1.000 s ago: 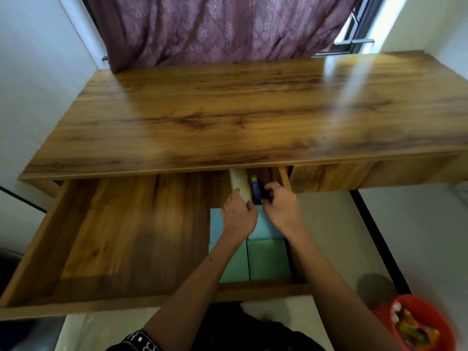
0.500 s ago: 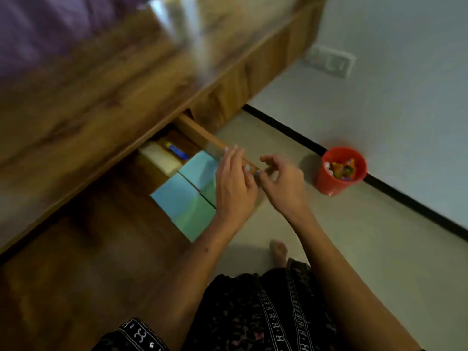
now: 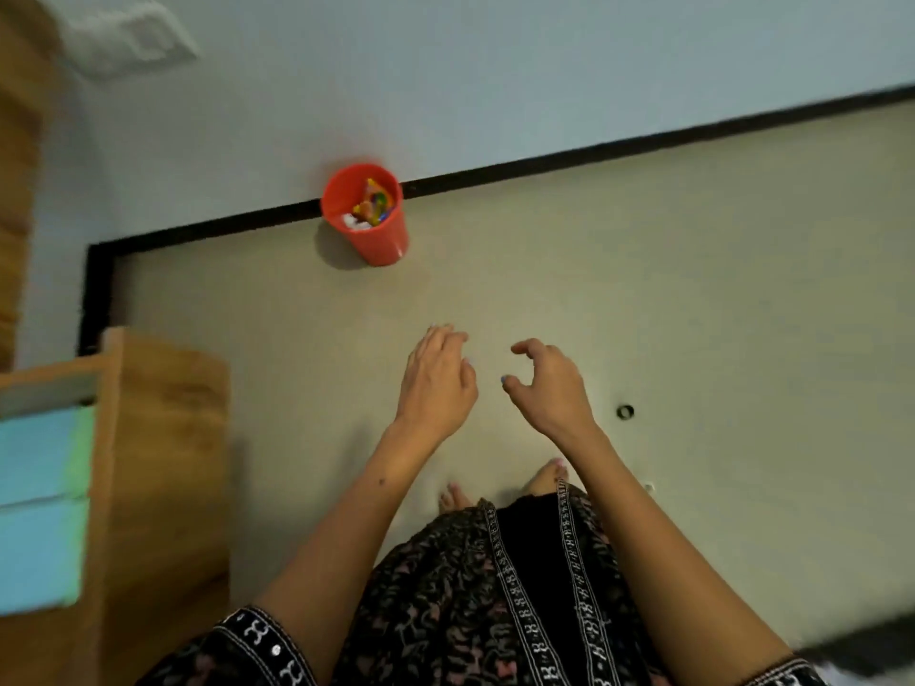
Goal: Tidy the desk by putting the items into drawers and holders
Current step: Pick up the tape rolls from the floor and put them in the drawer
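Observation:
A red cup holder [image 3: 367,214] with several colourful small items inside stands on the floor against the wall. My left hand [image 3: 435,383] hovers over the floor below the cup, fingers relaxed, holding nothing. My right hand [image 3: 547,383] hangs beside it with fingers loosely curled and empty. The open wooden drawer [image 3: 163,438] juts in at the left, with pale blue and green pads [image 3: 42,507] lying inside it.
The desk's wooden side [image 3: 17,156] runs up the left edge. A white wall socket [image 3: 133,39] sits high on the wall. A small dark ring [image 3: 625,411] lies on the floor to the right of my hands. My feet [image 3: 544,475] stand below.
The view has swung right from the desk and drawer to the floor. Both hands left the drawer and now hang empty above the floor, apart from each other.

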The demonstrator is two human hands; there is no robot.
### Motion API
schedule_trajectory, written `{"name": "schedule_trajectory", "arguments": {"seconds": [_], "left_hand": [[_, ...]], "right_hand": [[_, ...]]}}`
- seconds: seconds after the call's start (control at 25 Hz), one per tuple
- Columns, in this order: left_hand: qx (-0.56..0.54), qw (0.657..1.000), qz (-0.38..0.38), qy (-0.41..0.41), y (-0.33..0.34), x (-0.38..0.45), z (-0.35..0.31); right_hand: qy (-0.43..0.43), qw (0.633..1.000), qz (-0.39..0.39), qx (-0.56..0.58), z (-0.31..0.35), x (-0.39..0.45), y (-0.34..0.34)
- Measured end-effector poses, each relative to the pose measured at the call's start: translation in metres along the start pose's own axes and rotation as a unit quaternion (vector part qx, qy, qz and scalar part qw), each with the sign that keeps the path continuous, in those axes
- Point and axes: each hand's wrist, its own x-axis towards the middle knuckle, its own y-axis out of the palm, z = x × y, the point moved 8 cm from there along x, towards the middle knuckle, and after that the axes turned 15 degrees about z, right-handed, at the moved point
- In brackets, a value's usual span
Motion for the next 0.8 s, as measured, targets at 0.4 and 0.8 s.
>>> {"name": "schedule_trajectory", "arguments": {"seconds": [0.4, 0.8], "left_hand": [[0.156, 0.928, 0.302, 0.152, 0.200, 0.096, -0.180], [0.308, 0.854, 0.408, 0.095, 0.428, 0.219, -0.192]], "right_hand": [[0.253, 0.948, -0.035, 0.191, -0.282, -0.068, -0.052], [0.372, 0.855, -0.083, 0.352, -0.512, -0.039, 0.020]]}}
